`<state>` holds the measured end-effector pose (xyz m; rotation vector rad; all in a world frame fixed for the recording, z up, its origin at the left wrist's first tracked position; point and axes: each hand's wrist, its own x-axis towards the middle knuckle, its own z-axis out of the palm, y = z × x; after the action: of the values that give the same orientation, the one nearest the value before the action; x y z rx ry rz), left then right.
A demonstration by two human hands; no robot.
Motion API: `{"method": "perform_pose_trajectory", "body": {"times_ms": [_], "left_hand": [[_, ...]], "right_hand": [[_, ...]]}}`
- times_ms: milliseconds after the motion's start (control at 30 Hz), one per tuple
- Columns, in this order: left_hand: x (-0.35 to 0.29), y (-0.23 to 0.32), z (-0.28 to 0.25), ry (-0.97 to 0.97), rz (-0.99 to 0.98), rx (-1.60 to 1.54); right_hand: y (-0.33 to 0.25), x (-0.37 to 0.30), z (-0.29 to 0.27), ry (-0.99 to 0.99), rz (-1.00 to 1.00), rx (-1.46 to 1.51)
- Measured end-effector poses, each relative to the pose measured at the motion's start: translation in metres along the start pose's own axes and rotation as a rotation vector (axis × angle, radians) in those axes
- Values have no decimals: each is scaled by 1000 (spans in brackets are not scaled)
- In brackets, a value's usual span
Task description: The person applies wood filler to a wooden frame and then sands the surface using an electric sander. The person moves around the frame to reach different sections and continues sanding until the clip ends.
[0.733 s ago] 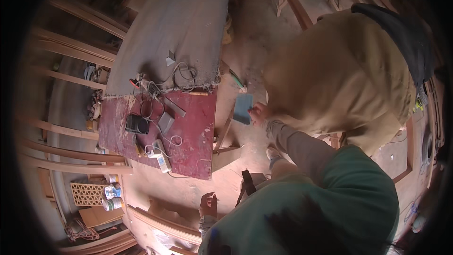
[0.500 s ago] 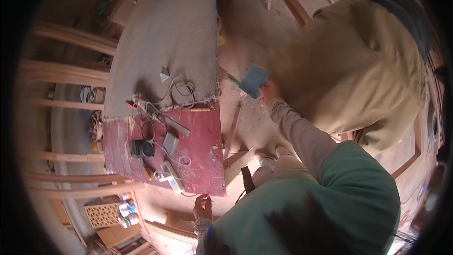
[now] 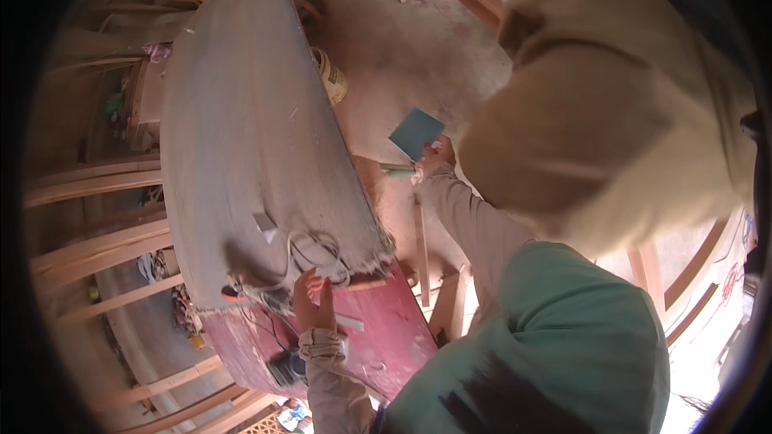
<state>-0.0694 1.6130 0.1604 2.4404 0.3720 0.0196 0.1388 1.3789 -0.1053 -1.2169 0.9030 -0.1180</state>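
My right hand (image 3: 437, 154) grips a blue-green square sheet (image 3: 417, 133), like sandpaper, by its lower right corner. Below the sheet, a thin green strip (image 3: 398, 170) sticks out to the left; whether my hand holds it too, I cannot tell. My left hand (image 3: 314, 301) is raised over the near part of the workbench, fingers apart and holding nothing. Under and beside it lie a looped pale cord (image 3: 322, 253) and a small grey block (image 3: 264, 224). A dark power tool (image 3: 283, 370) is partly hidden behind my left forearm.
Grey carpet (image 3: 241, 112) covers most of the bench; its red top (image 3: 386, 329) shows at the near end. Close on my right stands a person in khaki clothing (image 3: 595, 112). A pale bucket (image 3: 330, 80) is beside the bench. Timber lengths (image 3: 104, 253) lie at left.
My left hand has come up from beside the bench's near end to above it. My right hand, with the sheet, has shifted slightly left. The view has turned, showing more of the carpet.
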Motion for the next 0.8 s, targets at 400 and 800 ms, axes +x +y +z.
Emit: {"method": "perform_pose_trajectory", "body": {"times_ms": [400,800], "left_hand": [[264,-25,134,-12,293,456],[278,-28,164,-26,341,598]], "right_hand": [[79,198,140,96,-81,-211],[122,311,355,-159,-201,238]]}}
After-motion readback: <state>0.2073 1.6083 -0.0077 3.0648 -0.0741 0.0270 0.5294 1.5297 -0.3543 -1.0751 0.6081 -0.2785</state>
